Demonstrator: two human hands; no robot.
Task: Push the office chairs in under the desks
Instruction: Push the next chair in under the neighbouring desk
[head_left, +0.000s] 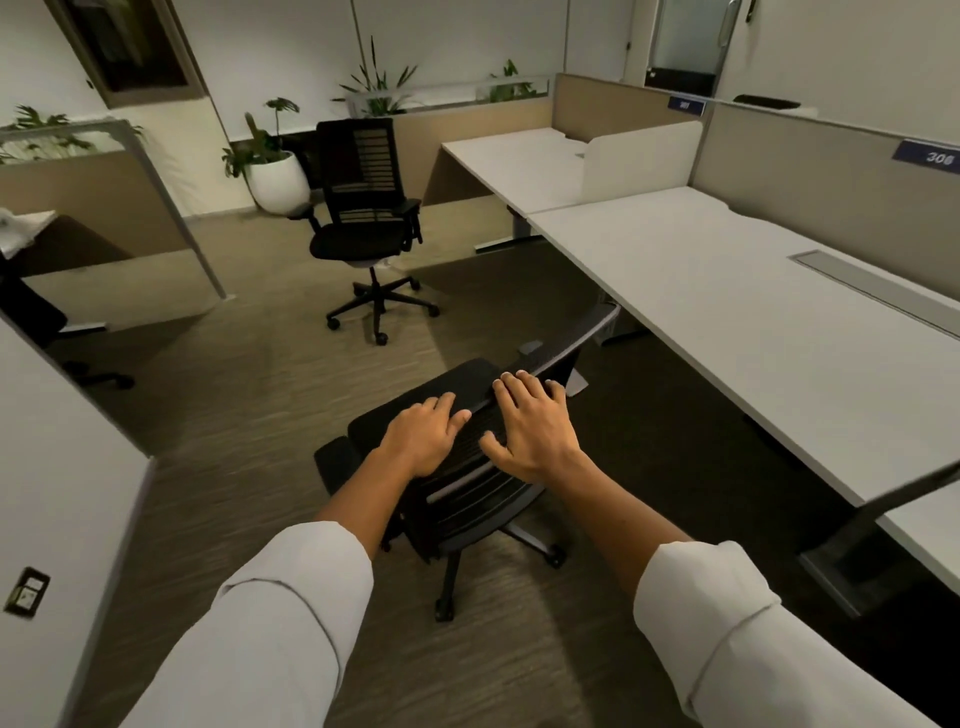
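Observation:
A black office chair (467, 499) stands right in front of me on the carpet, its backrest toward me and its front angled at the long white desk (779, 312) on the right. My left hand (423, 439) and my right hand (530, 428) both rest on the top edge of its backrest, fingers curled over the rim. The chair's front reaches the desk's edge; most of it is out in the aisle. A second black office chair (363, 223) stands free in the open floor farther back, away from the far white desk (519, 161).
A white planter (278, 182) with a plant sits behind the far chair. Beige partitions (810, 166) back the desks. A desk leg (852, 525) stands at the near right. Another desk surface (57, 467) and a dark chair (36, 322) lie on the left.

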